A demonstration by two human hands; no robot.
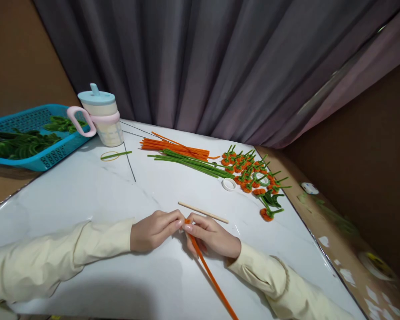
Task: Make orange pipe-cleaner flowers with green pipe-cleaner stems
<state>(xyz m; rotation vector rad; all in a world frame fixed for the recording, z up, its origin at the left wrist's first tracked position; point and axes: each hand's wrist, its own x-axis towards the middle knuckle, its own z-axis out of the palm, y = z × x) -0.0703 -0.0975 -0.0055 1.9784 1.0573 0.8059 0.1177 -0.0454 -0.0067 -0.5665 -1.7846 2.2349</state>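
My left hand (pixel 156 230) and my right hand (pixel 211 233) meet fingertip to fingertip over the front of the table. Between my right thumb and fingers is an orange pipe cleaner (pixel 211 275); its long tail runs down toward the lower edge of the view. The left thumb and forefinger are pinched at its upper end, where a small orange bit shows; exactly what lies inside that pinch is hidden. Just beyond the hands lies a thin wooden stick (pixel 203 212).
Bundles of orange pipe cleaners (pixel 175 147) and green pipe cleaners (pixel 193 164) lie farther back. Right of them are several orange pipe-cleaner pumpkins (pixel 246 186), a white ring (pixel 229 184) and a tape roll (pixel 262 179). A cup (pixel 108 133) stands beside a blue basket (pixel 40 164) of green pieces.
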